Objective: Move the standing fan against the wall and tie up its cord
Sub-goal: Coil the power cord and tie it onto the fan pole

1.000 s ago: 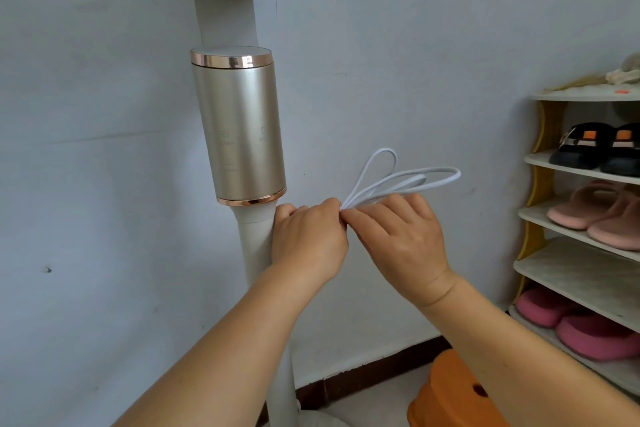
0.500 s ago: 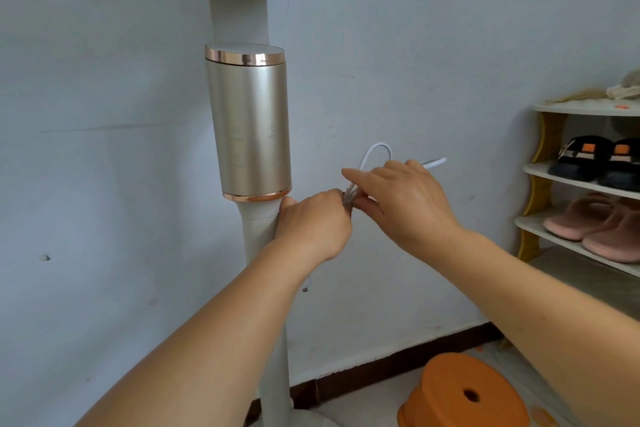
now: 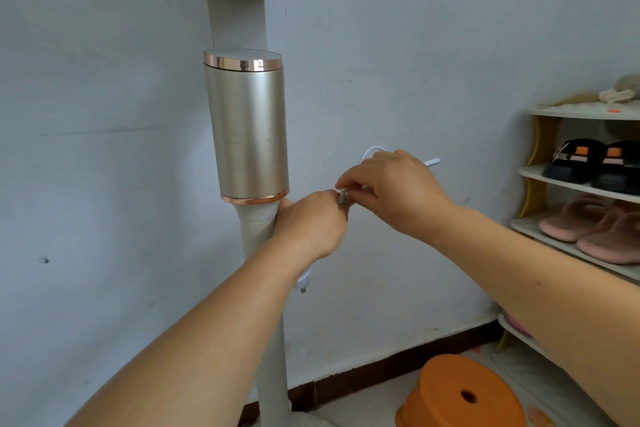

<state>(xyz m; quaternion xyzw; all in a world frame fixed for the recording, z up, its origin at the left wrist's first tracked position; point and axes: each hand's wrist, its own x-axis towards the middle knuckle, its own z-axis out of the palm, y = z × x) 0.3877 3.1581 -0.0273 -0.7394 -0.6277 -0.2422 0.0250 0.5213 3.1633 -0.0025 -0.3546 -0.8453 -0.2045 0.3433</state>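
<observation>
Item: tall white standing fan with a champagne-gold metal control cylinder (image 3: 247,128), upright, its pole (image 3: 258,229) close in front of the pale plastered wall (image 3: 104,184). Judged top-heavy and rigid; best taken by the pole below the cylinder

Item: thin white rubber-sheathed power cord (image 3: 372,151), gathered in loops just right of the pole, mostly hidden behind the right hand; one loop shows above the knuckles, another end pokes out rightward. White plug (image 3: 302,282) hangs under the left wrist. Judged light, limp and springy, apt to uncoil unless pinched at the bundle's waist

Left hand (image 3: 311,225): closed, fingers against the pole, holding the bundle at its near end

Right hand (image 3: 394,191): fingertips pinched on something small at the bundle's waist, possibly a tie; too blurred to tell

Also present: round orange plastic stool with a centre hole (image 3: 460,392) on the floor; white shoe rack with yellow uprights (image 3: 540,149) holding slippers at right
</observation>
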